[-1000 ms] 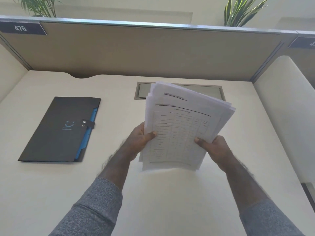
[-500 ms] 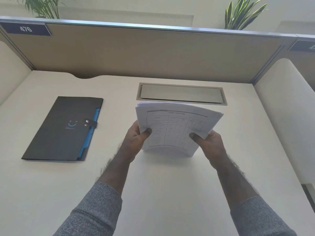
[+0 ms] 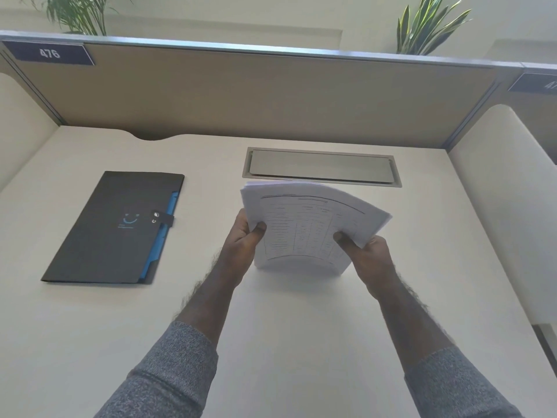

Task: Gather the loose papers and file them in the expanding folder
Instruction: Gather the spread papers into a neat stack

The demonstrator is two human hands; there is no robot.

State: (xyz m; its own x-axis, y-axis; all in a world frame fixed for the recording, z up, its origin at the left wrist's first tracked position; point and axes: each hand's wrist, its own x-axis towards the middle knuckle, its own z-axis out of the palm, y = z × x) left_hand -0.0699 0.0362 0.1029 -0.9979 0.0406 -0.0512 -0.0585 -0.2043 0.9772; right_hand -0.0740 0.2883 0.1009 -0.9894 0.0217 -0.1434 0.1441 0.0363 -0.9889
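Note:
I hold a stack of white printed papers (image 3: 304, 224) upright over the middle of the desk, its bottom edge resting on or just above the surface. My left hand (image 3: 244, 239) grips the stack's left edge, thumb on the front sheet. My right hand (image 3: 361, 251) grips the right edge the same way. The sheets bow slightly towards me, and the top sheet shows a printed table. The expanding folder (image 3: 114, 230), black with a blue inner edge and a snap tab, lies flat and closed on the desk to the left, apart from both hands.
A grey metal cable hatch (image 3: 321, 167) is set into the desk just behind the papers. A tan partition (image 3: 256, 98) closes the back, with white side panels (image 3: 506, 206) left and right. Plants stand behind the partition.
The fanned, uneven stack has been lowered towards the desk and squared into a neater pile. Both hands kept their grip on its sides. The folder has not moved.

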